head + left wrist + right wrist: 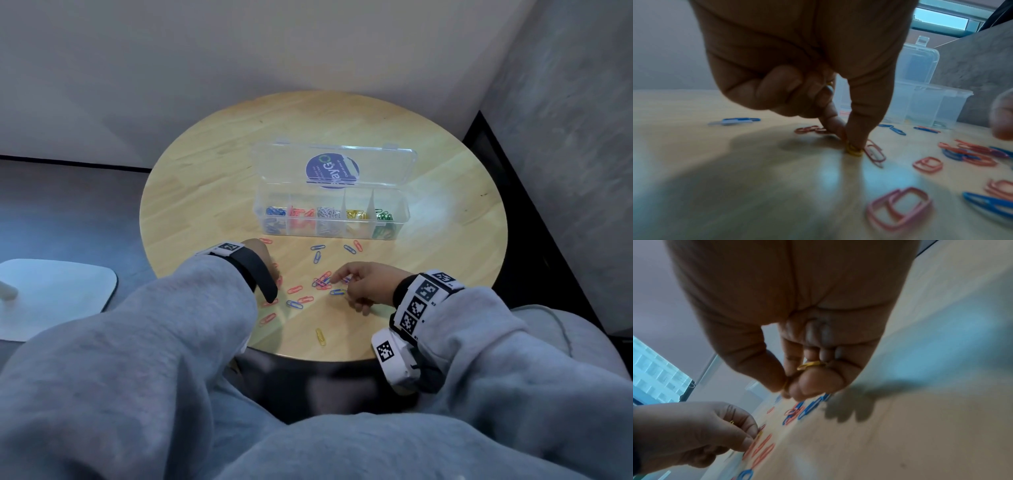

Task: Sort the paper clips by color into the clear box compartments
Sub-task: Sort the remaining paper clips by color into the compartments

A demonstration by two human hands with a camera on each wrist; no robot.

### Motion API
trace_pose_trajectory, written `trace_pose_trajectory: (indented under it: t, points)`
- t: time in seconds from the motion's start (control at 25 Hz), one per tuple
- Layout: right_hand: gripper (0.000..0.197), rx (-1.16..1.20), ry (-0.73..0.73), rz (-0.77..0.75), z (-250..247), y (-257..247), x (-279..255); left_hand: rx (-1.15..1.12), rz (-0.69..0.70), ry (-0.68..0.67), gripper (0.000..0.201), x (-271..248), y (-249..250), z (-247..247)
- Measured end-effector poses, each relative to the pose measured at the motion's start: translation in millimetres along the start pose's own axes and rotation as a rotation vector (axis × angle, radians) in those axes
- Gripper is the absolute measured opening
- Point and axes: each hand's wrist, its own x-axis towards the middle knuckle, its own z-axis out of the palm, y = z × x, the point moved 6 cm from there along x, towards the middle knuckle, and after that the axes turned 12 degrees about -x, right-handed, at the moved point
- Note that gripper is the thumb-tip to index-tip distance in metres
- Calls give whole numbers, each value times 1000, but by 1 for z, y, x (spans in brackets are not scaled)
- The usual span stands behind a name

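The clear box [330,219] stands open on the round table [445,240], its compartments holding blue, red, white, yellow and green clips. Loose red and blue paper clips [322,282] lie scattered in front of it, and one yellow clip [320,336] lies near the front edge. My left hand [853,146] is down on the table and pinches a yellow clip [854,151] with thumb and forefinger. My right hand [789,386] hovers over the pile, pinching a yellow clip [786,384], with another yellow clip [811,365] tucked in its curled fingers.
The box lid [337,164] stands up behind the compartments, with a blue round sticker on it. A white stool [54,294] is on the floor to the left. Walls close in behind and to the right of the table.
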Motion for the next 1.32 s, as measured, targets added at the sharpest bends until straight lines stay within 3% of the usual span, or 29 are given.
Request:
trace_pose_trajectory:
  t: [0.2,0.32,0.44,0.56,0.64,0.8,1.04,1.12,1.32]
  points:
    - [34,80,-73,91,10,-3,-1,26,62,52,23,-32,13,0]
    - [26,-20,-112,75,18,-7,1,-67,84,86,16,-44,12,-4]
    - [5,-422,-77,-56,27,-17,2,-332,127,94,12,-57,16,-15]
    - [22,-874,-36,-129,37,-29,0,-704,121,54,26,-65,19,-28]
    - [29,-1035,-18,-137,41,-35,0,-890,107,39,26,-68,14,-38]
    - [24,-1141,36,-96,39,-40,4,-1129,121,57,25,-73,2,-55]
    - [14,-948,74,-27,24,-30,0,-1264,137,30,22,-90,3,-63]
    - [6,-715,87,-37,8,-32,-3,-1243,153,1,29,-93,7,-65]
    - [26,157,86,-49,-34,-30,-8,-1293,144,-12,22,-94,9,-70]
